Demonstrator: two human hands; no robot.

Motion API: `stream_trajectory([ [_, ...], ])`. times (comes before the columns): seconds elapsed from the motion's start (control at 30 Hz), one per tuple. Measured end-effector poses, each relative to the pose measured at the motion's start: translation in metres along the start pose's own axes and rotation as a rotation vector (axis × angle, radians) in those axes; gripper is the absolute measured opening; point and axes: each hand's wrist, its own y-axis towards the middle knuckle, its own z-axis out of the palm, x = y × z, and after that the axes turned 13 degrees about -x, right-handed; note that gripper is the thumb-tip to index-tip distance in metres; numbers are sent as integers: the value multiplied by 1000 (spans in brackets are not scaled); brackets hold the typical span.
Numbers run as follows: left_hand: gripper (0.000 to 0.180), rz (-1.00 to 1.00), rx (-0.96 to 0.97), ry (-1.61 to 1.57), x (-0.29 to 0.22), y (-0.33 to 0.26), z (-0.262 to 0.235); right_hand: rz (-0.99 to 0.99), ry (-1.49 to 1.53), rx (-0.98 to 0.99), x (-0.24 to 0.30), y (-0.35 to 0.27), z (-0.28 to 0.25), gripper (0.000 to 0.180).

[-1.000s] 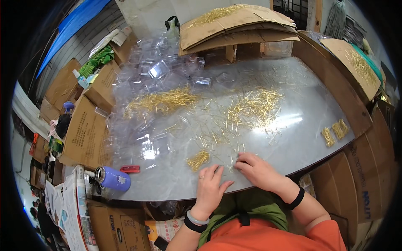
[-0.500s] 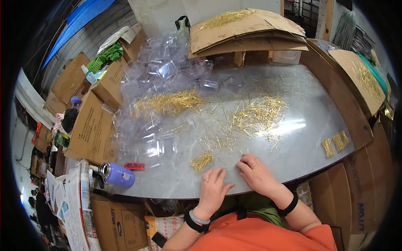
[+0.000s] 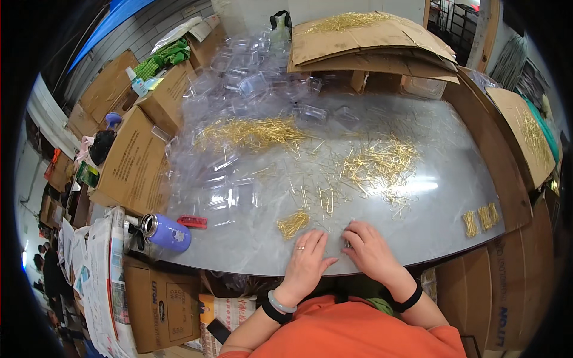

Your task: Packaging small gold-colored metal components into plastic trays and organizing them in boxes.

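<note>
My left hand (image 3: 307,256) rests at the table's near edge, its fingers stretched forward and its thumb apart, with no held thing showing. Close on its right, my right hand (image 3: 370,249) has its fingers bent inward, and thin shiny metal, apparently wire hooks, shows at the fingertips. Just beyond the left fingers lies a small pile of gold wire hooks (image 3: 293,224). Loose hooks (image 3: 327,200) are scattered farther on, leading to a larger heap of gold hooks (image 3: 382,162). Another long heap (image 3: 253,132) lies at the far left on clear plastic.
Clear plastic boxes (image 3: 253,86) crowd the back left. A purple bottle (image 3: 170,233) stands open beside a red object (image 3: 193,221). Several hook bundles (image 3: 470,224) lie at the right edge. Cardboard sheets (image 3: 370,45) form a raised cover behind; cardboard boxes (image 3: 134,167) border the left.
The view has shifted slightly. Both hands stay near the table's front edge; the left fingers have drawn closer together, and the right fingers are bent over thin metal.
</note>
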Motion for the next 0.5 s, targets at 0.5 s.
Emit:
stream_trajectory([
  [0.5, 47, -57, -53, 133, -7, -8, -7, -236, 86, 80, -11, -3, -15, 42],
])
